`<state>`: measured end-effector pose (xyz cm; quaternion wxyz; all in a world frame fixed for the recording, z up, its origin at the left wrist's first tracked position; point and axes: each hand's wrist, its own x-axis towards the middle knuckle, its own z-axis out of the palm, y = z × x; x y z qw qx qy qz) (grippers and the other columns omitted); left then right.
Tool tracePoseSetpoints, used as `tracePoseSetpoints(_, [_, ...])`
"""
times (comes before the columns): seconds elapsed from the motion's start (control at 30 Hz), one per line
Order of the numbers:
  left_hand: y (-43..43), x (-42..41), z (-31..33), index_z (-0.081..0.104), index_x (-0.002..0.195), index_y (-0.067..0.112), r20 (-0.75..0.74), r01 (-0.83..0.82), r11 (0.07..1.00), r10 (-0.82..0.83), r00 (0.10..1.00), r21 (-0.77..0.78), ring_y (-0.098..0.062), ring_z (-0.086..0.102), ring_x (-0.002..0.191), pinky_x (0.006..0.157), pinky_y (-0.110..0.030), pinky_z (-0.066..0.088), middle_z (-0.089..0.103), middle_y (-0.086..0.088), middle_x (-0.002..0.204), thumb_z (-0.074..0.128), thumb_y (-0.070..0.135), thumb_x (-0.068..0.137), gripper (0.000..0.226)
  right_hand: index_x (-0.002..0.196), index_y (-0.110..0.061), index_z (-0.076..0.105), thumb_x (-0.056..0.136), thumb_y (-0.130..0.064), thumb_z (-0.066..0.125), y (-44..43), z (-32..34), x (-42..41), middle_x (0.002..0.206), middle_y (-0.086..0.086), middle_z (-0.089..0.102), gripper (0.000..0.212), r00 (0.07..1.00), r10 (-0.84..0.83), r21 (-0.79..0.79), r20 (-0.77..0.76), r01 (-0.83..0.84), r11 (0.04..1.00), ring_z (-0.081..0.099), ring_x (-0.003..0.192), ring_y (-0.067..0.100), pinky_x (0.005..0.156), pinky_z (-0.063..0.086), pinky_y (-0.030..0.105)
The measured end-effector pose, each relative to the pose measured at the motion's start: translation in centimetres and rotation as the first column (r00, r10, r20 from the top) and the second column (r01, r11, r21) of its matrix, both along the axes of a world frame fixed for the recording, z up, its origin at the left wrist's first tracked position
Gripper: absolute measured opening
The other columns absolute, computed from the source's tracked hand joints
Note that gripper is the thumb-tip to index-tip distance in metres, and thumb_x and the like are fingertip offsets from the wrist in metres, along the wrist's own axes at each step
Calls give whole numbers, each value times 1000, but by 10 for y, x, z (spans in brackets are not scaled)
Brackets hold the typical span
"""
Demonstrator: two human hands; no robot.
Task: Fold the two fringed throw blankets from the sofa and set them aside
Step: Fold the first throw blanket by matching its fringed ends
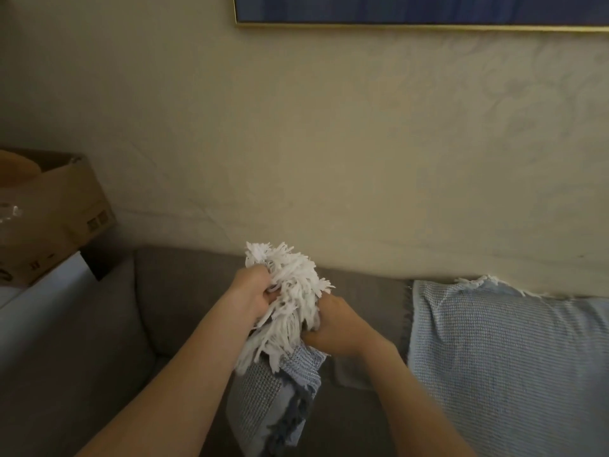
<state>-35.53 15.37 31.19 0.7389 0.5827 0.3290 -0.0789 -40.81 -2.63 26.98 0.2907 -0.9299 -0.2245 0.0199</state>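
Both hands, left hand (252, 293) and right hand (333, 326), curl their fingers tight around the blanket (280, 384) by its white fringe (290, 298). Forearms reach forward above the sofa (108, 324).

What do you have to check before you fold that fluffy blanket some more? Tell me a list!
1. Left hand grips the held blanket at its white fringe: ok.
2. Right hand grips the fringe too: ok.
3. Fringe edges lined up flat: not ok, they are bunched in a clump.
4. Bottom of the held blanket free of snags: cannot tell, it runs out of view.
5. Bare sofa seat to lay it on: ok, on the left.
6. Second blanket folded: not ok, it lies spread over the sofa on the right.
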Motion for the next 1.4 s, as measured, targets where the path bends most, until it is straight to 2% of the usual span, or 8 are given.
tracePoseSetpoints(0.27, [-5, -15, 10, 69, 106, 0, 11, 150, 986, -149, 989, -70, -19, 69, 47, 41, -32, 57, 72, -11, 68, 50, 7, 111, 21, 76, -9, 55, 86, -11, 61, 23, 1, 11, 73, 1, 61, 12, 983, -133, 68, 131, 125, 990, 44, 55, 12, 55, 31, 29])
tracePoseSetpoints(0.43, [5, -5, 6, 73, 127, 8, -19, 315, 942, -315, 949, 115, -32, 75, 101, 102, -55, 57, 78, -11, 109, 54, 42, 106, 45, 75, -9, 55, 87, -18, 63, 23, 4, 15, 68, 0, 63, 17, 972, -224, 182, 72, 208, 961, 57, 57, 12, 50, 41, 26])
tracePoseSetpoints(0.6, [7, -14, 25, 58, 147, 35, -1, 657, 682, -694, 720, 321, -17, 54, 140, 122, -51, 37, 58, 12, 147, 54, 83, 89, 74, 79, -14, 60, 87, -20, 68, 15, 15, 18, 70, -7, 65, 13, 931, -359, 284, 64, 327, 901, 61, 63, 11, 49, 36, 14])
tracePoseSetpoints(0.7, [12, -25, 35, 60, 140, 39, 35, 766, 471, -860, 508, 438, -4, 68, 123, 114, -39, 51, 71, 17, 134, 88, 44, 84, 63, 90, -17, 71, 86, -22, 71, 9, 26, 21, 79, -9, 74, 6, 921, -390, 357, -10, 368, 859, 69, 74, 7, 61, 54, 20])
tracePoseSetpoints(0.83, [13, -22, 25, 26, 161, 38, -4, 717, 325, -910, 415, 617, 1, 66, 117, 101, -25, 56, 67, 18, 132, 95, 5, 73, 117, 81, -15, 71, 77, -27, 73, 4, 40, 22, 76, -1, 76, 12, 914, -376, 460, -151, 402, 792, 74, 72, 13, 61, 59, 37])
tracePoseSetpoints(1.03, [-1, -19, 30, 3, 168, 40, 5, 600, 336, -875, 484, 726, -18, 52, 143, 97, -32, 57, 32, 5, 171, 79, -6, 83, 123, 80, -13, 73, 82, 8, 71, 0, 55, 14, 62, -5, 72, 21, 913, -246, 556, -325, 394, 732, 65, 53, 4, 51, 51, 21])
tracePoseSetpoints(1.13, [1, -16, 27, 18, 167, 35, -7, 580, 403, -817, 576, 708, -12, 65, 102, 94, -44, 61, 46, 7, 150, 70, -8, 84, 107, 85, -10, 76, 81, -2, 84, -6, 58, 14, 71, 6, 77, 12, 884, -176, 537, -434, 411, 737, 70, 62, 15, 59, 57, 26])
tracePoseSetpoints(1.4, [13, -8, 20, 63, 105, -5, -22, 439, 704, -517, 856, 559, -24, 61, 80, 61, -31, 45, 61, -13, 97, 63, -7, 87, 18, 92, 2, 57, 88, -9, 80, -14, 78, 14, 75, 11, 64, 26, 724, -331, 423, -605, 644, 637, 60, 47, 22, 36, 51, 28])
